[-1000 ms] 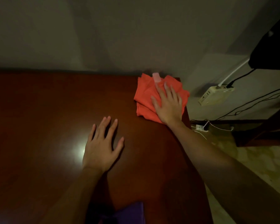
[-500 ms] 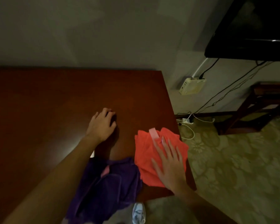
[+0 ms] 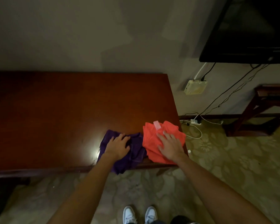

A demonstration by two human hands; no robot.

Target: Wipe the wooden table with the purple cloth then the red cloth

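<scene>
The wooden table [image 3: 71, 110] is dark reddish brown and stands against the wall. A crumpled purple cloth [image 3: 134, 153] lies at its near edge and hangs slightly over it. My left hand [image 3: 117, 147] rests on top of that cloth with its fingers slightly bent. Right beside it, touching, a red cloth [image 3: 150, 140] with a pink tag [image 3: 156, 125] lies at the table's near right corner. My right hand [image 3: 169, 147] presses flat on the red cloth with its fingers spread.
A black TV [image 3: 249, 29] hangs at the upper right. Below it are a white box [image 3: 196, 87] on the wall, cables and a power strip [image 3: 194, 121] on the floor. A wooden stand [image 3: 265, 110] is at the right. My white shoes [image 3: 139, 215] stand on patterned flooring.
My right hand has dragged the red cloth from the far right corner to the near edge. My left hand has moved from the bare table onto the purple cloth.
</scene>
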